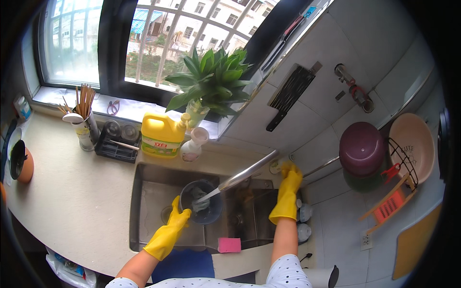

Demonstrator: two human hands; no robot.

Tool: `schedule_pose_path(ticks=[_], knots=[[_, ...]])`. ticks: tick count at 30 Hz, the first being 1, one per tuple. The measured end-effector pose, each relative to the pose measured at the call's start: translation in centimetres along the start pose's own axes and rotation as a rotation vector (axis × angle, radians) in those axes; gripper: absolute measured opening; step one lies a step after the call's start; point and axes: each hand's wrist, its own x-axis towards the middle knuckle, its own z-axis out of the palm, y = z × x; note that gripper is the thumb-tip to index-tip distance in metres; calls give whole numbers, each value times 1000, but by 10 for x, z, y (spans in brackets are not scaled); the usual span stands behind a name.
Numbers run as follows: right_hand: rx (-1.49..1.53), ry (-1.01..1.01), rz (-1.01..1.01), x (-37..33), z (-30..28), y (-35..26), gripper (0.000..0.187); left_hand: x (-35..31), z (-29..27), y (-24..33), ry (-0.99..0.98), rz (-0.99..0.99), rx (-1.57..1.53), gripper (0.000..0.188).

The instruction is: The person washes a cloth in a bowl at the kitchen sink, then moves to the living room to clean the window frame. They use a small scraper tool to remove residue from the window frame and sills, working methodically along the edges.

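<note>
Both my hands wear yellow rubber gloves. My left hand [175, 224] grips the near-left rim of a dark round bowl [217, 211] in the sink. Inside the bowl lies a bunched grey cloth [199, 200]. Water runs from the long silver faucet [247, 171] into the bowl. My right hand [289, 185] reaches past the sink's right side to the wall corner by the faucet's base. Its fingers are curled over there, and what they hold is hidden.
The steel sink [136, 206] has a pink sponge [229, 245] on its near edge. Behind it stand a yellow detergent jug [161, 137], a pump bottle [193, 146] and a leafy plant [211, 79]. A cleaver [293, 89] hangs on the wall, with basins [362, 149] farther right.
</note>
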Motion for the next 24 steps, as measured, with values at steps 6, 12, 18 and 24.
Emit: schedule_pose_path(ticks=[6,12,18,24], knots=[[-51,-289,-277,-53,69,-177,27,9,8,-10,-11,17,-32,89],[-451,-463,-975,-56,193,-274,23,12,7,-7,-17,-9,-41,88],[-1025,-110,-2150,25,284,-367,19,6,14,-6,-42,4,8,90],[-1615,74,-822,-21,375,-376,48,18,13,-15,-41,1,38,90]])
